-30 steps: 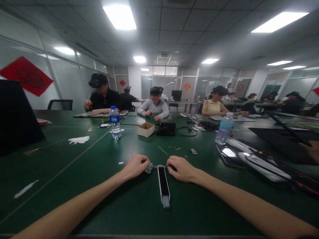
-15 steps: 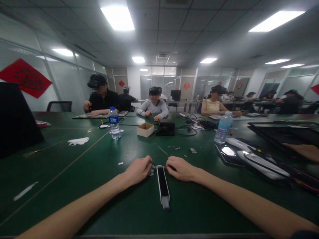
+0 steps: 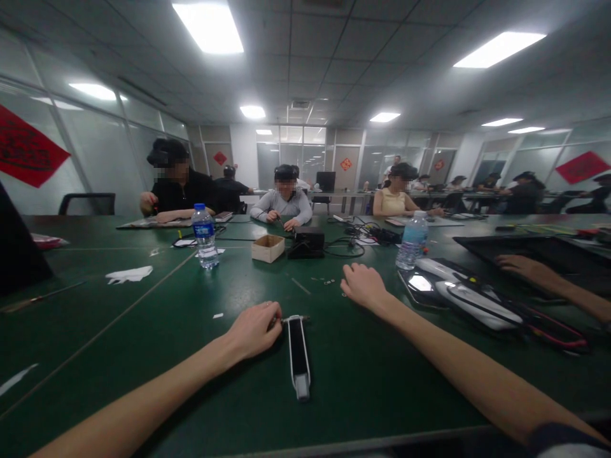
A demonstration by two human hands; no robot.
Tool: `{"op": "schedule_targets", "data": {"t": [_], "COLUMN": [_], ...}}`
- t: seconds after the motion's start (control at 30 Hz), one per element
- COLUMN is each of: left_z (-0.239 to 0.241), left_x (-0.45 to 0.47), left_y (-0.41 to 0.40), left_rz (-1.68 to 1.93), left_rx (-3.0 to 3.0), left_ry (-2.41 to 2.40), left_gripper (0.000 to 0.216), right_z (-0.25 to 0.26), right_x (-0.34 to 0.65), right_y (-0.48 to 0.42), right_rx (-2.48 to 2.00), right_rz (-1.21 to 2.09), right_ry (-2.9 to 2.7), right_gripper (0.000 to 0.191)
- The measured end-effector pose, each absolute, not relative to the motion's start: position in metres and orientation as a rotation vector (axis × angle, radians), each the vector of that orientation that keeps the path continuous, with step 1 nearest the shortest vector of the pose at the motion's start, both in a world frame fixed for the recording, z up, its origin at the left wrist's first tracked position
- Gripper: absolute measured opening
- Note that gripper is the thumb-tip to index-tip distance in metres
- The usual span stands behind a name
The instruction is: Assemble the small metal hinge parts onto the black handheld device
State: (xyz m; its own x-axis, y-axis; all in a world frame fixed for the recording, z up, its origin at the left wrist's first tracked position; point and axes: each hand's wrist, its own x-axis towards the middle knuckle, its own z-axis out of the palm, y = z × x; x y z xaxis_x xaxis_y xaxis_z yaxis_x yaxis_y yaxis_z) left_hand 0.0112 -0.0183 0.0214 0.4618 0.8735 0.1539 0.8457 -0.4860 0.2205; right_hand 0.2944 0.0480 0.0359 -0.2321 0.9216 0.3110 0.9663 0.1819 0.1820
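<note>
A narrow, strap-shaped piece (image 3: 299, 350) with a pale rim, a black middle and a grey block at its near end lies on the green table before me. A thin metal rod (image 3: 306, 318) crosses its far end and sticks out on both sides. At the rod's left end, the fingers of my left hand (image 3: 254, 329) are pinched together, hiding what they grip. My right hand (image 3: 365, 287) is farther out to the right, low over the table, its fingers curled down and their tips hidden. Several small rings (image 3: 329, 282) lie just left of it.
Bottles stand at left (image 3: 206, 238) and right (image 3: 413, 240), with an open box (image 3: 268, 248) and a black device (image 3: 305, 243) between them. A phone (image 3: 421, 284) and white-and-black case (image 3: 477, 299) lie right. Another person's hand (image 3: 525, 267) rests beside a black tray (image 3: 477, 245).
My right hand has left the rod's right end and moved away to the right, covering where a small metal piece lay. My left hand stays by the rod. The view has turned slightly right.
</note>
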Motion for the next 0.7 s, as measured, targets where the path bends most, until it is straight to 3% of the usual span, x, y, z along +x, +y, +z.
{"op": "schedule_targets", "data": {"t": [0.13,0.47,0.7], "left_z": [0.022,0.016,0.016], "left_x": [0.012,0.010,0.010], "left_y": [-0.022,-0.017,-0.017], "left_rz": [0.380,0.378,0.392], "left_rx": [2.621,2.642,2.648], "left_ry": [1.443,1.436,1.427], "left_gripper": [0.015,0.013,0.014], "right_z": [0.027,0.026,0.013], "right_x": [0.320,0.313,0.324], "right_y": [0.065,0.065,0.076], "right_rx": [-2.102,-2.039,-2.092], "right_rz": [-0.348,-0.423,-0.269], "right_ry": [-2.283,-2.189,-2.217], "right_gripper": [0.031,0.031,0.027]}}
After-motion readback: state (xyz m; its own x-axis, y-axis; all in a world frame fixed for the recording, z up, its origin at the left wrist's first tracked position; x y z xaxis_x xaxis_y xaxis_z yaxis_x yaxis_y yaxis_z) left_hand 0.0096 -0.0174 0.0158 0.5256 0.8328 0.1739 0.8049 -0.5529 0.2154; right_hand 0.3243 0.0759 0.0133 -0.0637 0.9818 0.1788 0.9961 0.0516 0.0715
